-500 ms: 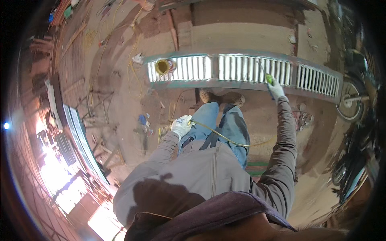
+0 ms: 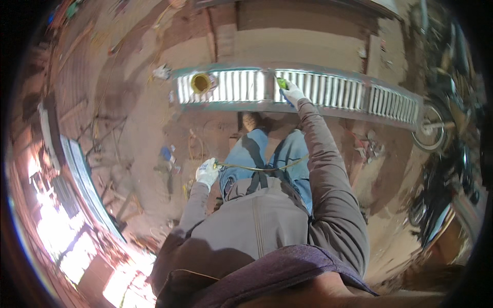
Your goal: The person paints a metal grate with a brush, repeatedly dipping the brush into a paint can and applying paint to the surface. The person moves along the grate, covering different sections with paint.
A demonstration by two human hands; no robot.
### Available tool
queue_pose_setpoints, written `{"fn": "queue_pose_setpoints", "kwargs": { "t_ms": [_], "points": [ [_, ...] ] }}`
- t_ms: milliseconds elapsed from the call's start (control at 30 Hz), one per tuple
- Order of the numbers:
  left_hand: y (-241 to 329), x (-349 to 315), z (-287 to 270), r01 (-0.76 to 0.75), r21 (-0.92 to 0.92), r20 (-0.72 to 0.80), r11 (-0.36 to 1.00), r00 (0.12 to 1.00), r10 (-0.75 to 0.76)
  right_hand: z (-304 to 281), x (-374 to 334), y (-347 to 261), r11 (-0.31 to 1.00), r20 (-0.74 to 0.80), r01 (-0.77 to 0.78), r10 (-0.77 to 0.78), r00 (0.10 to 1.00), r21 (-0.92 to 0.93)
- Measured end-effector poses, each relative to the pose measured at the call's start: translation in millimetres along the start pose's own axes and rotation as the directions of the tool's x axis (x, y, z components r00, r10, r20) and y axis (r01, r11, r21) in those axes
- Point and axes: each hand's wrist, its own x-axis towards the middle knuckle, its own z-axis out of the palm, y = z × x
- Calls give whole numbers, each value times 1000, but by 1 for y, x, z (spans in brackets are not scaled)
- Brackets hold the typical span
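Two hands are at work, each in a white glove. The person's right hand (image 2: 292,93), its glove showing blue on the near side, reaches forward over the panel; its fingers are closed round the bright green handle of one tool (image 2: 281,83), whose far end is too blurred to make out. The left hand (image 2: 208,172) is low, beside the left knee, its fingers wrapped about one thin yellowish hose (image 2: 264,169), which runs to the right across both thighs.

One long, narrow panel with a worn teal-and-grey frame (image 2: 236,107) lies crosswise in front of the legs. It has three sections of pale slats, parted by two plain uprights; the slats are too blurred to number surely. The green handle is over the left end of the middle section, just beside the left upright; whether it touches is unclear. One round can with a yellow inside (image 2: 207,78) stands on the left section.

Two legs in blue jeans (image 2: 239,154) show below, with one brown shoe (image 2: 250,121) plain to see. One spoked wheel (image 2: 430,137) is near the panel's right end.
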Motion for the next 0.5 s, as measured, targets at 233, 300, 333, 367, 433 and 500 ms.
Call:
{"fn": "queue_pose_setpoints", "kwargs": {
  "t_ms": [233,300,333,367,433,500],
  "points": [
    [147,31,1,-148,-60,61,987,987,152,-305,-31,301,962,-496,-269,255,830,46],
    [188,38,29,-280,-74,-80,957,958,274,-385,-59,337,927,-593,-374,316,741,27],
    [192,29,26,-274,-18,-85,962,959,271,-372,-65,338,880,-524,-454,453,721,138],
    [222,32,34,-333,-24,-91,942,940,330,-409,-85,361,879,-565,-466,438,699,104],
    [274,32,50,-413,-52,-99,909,908,407,-481,-125,386,865,-682,-501,383,624,28],
    [314,26,56,-452,-67,-99,890,890,445,-521,-157,408,856,-724,-516,370,582,23]
  ]
}}
